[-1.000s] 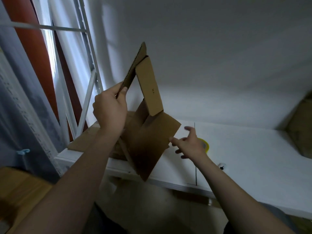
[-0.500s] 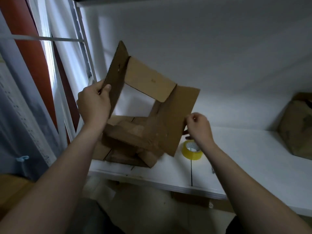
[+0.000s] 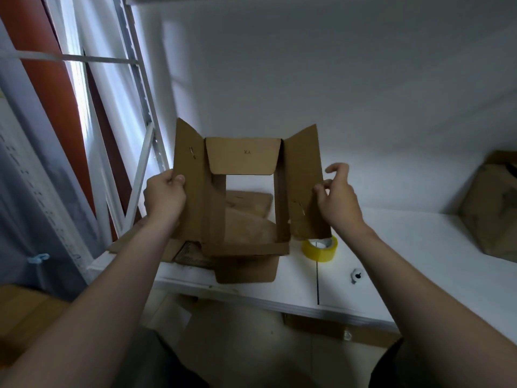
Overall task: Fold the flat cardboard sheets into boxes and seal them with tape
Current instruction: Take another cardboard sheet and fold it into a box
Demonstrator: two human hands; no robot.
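I hold a brown cardboard box (image 3: pixel 243 158) opened into a square tube above the white table (image 3: pixel 405 256), its open end facing me. My left hand (image 3: pixel 165 196) grips the left flap, thumb on the front. At the edge of the right flap, my right hand (image 3: pixel 335 200) pinches the cardboard between thumb and curled fingers, with the index finger lifted. The far flap hangs down into the opening. Several flat cardboard sheets (image 3: pixel 246 208) lie on the table beneath the box. A roll of yellow tape (image 3: pixel 320 249) stands on the table just below my right hand.
A closed brown box (image 3: pixel 492 203) sits at the table's far right. A small dark and white object (image 3: pixel 356 275) lies near the front edge. A white metal rack (image 3: pixel 140 107) and curtains stand to the left. A white wall lies behind.
The box has swung round from a tilted diamond into a squared tube facing me and come lower. My right hand has shifted to the right flap's edge.
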